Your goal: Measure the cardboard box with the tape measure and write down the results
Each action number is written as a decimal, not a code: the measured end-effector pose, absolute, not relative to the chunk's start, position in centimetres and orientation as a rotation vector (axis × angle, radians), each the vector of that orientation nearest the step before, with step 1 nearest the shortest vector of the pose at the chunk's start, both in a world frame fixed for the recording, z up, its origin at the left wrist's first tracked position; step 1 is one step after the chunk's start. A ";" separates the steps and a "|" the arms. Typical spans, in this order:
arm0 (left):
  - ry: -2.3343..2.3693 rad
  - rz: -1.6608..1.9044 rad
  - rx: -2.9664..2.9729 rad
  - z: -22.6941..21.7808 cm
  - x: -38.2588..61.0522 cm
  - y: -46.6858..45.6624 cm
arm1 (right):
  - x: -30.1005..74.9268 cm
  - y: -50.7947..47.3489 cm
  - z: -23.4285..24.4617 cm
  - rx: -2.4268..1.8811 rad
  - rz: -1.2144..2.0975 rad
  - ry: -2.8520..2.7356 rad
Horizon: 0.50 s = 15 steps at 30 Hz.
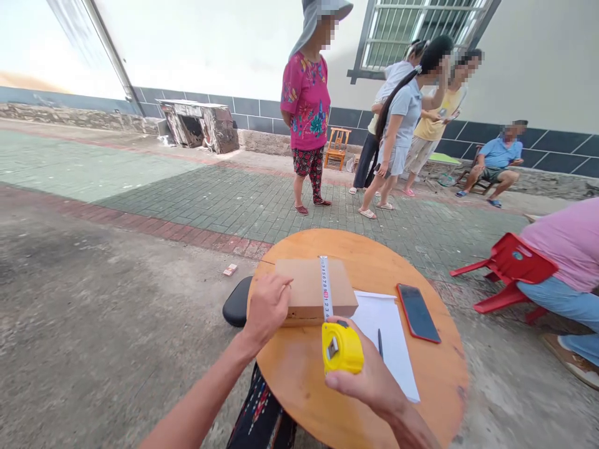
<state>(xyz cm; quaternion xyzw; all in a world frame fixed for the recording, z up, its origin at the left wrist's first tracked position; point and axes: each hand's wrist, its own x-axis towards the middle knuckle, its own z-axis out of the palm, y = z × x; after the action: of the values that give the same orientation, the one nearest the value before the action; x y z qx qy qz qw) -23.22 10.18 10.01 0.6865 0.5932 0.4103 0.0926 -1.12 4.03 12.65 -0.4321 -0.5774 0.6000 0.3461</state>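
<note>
A yellow tape measure (344, 349) is gripped in my right hand (369, 374), its fingers wrapped round the case. The pulled-out blade (324, 284) lies across the top of a brown cardboard box (304, 284), running from the case to the box's far edge. My left hand (267, 305) rests against the box's near left corner, its fingers partly bent and the fingertips over the top. Under the box is a round wooden table (299, 362). Beside it, right of the box, lie white paper sheets (393, 337) with a black pen (380, 343) on them.
A phone with a red edge (418, 313) lies on the table's right. A black stool seat (238, 302) shows at the left. Right of the table, a person in pink (568, 243) is by a red plastic chair (524, 262). Several people stand or sit along the wall.
</note>
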 end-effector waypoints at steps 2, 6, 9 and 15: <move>1.676 1.406 2.000 8.4 -22.2 6.0 | -1.8 5.4 12.5 -1.106 1.555 -1.505; 1.631 1.487 1.876 4.8 -20.4 1.0 | -2.7 7.0 11.9 -1.134 1.537 -1.523; 1.598 1.446 1.790 3.1 -20.1 0.0 | -2.9 7.6 11.5 -1.152 1.537 -1.509; 1.531 1.457 1.730 3.1 -20.1 1.0 | -3.1 7.8 11.5 -1.201 1.535 -1.605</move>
<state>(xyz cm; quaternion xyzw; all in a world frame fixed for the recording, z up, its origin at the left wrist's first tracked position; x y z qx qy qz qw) -20.12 1.01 3.06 0.6201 0.5489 0.5223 0.2036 -3.08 7.85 11.51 -0.4531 -0.6057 0.5794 0.3034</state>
